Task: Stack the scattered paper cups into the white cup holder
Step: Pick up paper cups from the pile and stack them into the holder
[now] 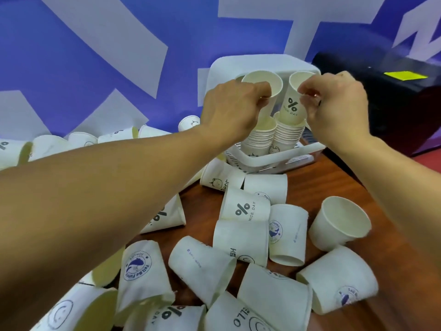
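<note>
Paper cups (245,209): two stacks (262,137) stand in white cup holder (262,161). Your left grip (229,108) pinches a plain cup (262,83), right grip (338,103) a printed cup (292,105), both over the stacks. Many more lie scattered on tabletop (310,187).

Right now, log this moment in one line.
left hand: plain cup at left stack; right hand: percent cup in right stack; table: loose cups

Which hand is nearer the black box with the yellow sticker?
Right. The right hand is just left of the black box; the left hand is farther left, above the white cup holder.
</note>
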Demonstrator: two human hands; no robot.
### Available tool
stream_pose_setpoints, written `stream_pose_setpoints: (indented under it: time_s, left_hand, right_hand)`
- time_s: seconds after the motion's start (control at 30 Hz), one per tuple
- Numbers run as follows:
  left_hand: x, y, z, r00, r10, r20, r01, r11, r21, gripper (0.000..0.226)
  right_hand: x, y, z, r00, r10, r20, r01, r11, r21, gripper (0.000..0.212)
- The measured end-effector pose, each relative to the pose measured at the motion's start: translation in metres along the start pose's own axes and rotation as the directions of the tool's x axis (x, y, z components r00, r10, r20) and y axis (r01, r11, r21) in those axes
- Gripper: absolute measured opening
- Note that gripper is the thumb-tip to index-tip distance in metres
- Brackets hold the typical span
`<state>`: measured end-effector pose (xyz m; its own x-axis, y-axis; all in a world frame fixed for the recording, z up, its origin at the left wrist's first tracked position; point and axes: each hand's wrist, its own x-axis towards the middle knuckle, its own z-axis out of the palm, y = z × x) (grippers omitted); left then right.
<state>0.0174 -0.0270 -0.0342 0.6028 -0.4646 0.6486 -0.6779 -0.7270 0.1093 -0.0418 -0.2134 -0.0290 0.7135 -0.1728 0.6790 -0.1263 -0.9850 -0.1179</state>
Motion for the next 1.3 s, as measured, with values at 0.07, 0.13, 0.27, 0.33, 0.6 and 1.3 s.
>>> stream_pose_setpoints:
  time_s: [0.07, 0.13, 0.27, 0.33, 0.6, 1.3]
  left_hand:
    - [0.001, -0.001, 0.004, 1.0, 0.031, -0.007, -0.031, 1.0, 0.003, 0.024]
    - [0.001, -0.002, 0.006, 0.998, 0.055, -0.016, -0.055, 0.998, 0.009, 0.025]
    - [-0.002, -0.006, 0.014, 0.997, 0.071, 0.004, -0.071, 0.998, 0.003, 0.026]
    - [-0.002, -0.006, 0.018, 0.997, 0.078, 0.023, -0.078, 0.997, 0.001, 0.026]
    - [-0.007, -0.004, 0.036, 0.983, 0.104, 0.153, -0.093, 0.993, -0.075, 0.026]
    - [-0.013, -0.001, 0.019, 0.918, 0.043, 0.394, 0.011, 0.991, -0.134, 0.034]
  right_hand:
    - [-0.002, -0.001, 0.002, 1.0, -0.003, 0.013, 0.003, 1.0, 0.006, 0.025]
    - [-0.004, -0.004, 0.004, 1.0, -0.012, 0.024, 0.012, 1.0, 0.014, 0.025]
    - [-0.01, -0.006, 0.006, 0.998, -0.017, 0.057, 0.014, 0.999, 0.047, 0.024]
    - [-0.013, -0.006, 0.01, 0.996, -0.039, 0.082, 0.036, 0.999, 0.034, 0.024]
    - [-0.023, 0.001, 0.026, 0.98, -0.068, 0.187, 0.065, 0.998, 0.024, 0.024]
    - [-0.032, -0.023, 0.012, 0.982, 0.01, 0.188, -0.002, 0.999, -0.043, 0.03]
